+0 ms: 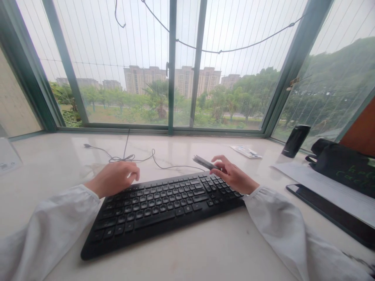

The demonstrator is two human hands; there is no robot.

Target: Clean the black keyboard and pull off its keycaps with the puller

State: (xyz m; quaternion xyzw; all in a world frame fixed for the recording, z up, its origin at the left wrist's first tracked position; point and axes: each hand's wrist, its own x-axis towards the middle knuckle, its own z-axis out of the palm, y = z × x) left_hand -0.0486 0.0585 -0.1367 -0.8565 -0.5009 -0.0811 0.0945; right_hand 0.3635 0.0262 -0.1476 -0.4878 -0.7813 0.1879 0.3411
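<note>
A black keyboard (172, 199) lies slightly turned on the pale, glossy counter, its keys facing up. At its back left edge, my left hand (120, 177) is closed, with curled fingers against the keyboard; the thumb is mostly hidden. My right hand (231, 175) is over the back right part of the keyboard, above the number keys. Between its thumb and fingers it holds a slim dark grey tool (203, 162) with an uneven tip that points left. The tool's exact kind is not clear.
A thin cable (172, 167) with a plug (87, 145) lies behind the keyboard. To the right are a small packet (246, 152), a black cylinder (295, 141), a phone (328, 210), white paper (322, 185) and a black bag (342, 164). Windows (171, 97) close off the back.
</note>
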